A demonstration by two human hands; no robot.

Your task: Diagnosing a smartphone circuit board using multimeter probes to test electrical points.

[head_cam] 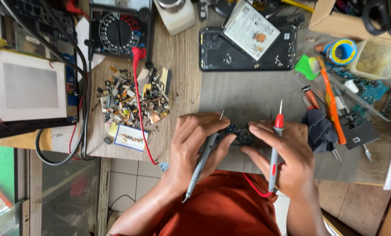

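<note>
Left hand [194, 140]: closed, gripping a grey probe [203, 161] like a pen, needle tip pointing up past the fingertips, thumb and forefinger also pinching the near-left edge of a small dark circuit board [239, 134]

Right hand [287, 159]: closed, clasping a red probe [275, 150], tip rising clear above the knuckles, fingertips pressing the board's right edge

Circuit board: lying on the grey mat [252, 94] directly between both hands, touching both; small, dark blue-black, studded with tiny parts, mostly hidden under fingers; finer detail too small to tell

Handling note, as judgement: steadying the board flat against the mat, keeping both tips apart from each other, lowering one tip at a time onto a single pad, avoiding bridging neighbouring parts

Beyond the hands: opened black phone shell [248, 54] carrying a white battery [252, 30]; up and left of the left hand, multimeter [119, 28] trailing a red lead [138, 109] past a heap of scrap components [132, 98]; right of the right hand, dark cloth [320, 129] and orange brush [331, 105] resting on the bench [178, 78]
</note>
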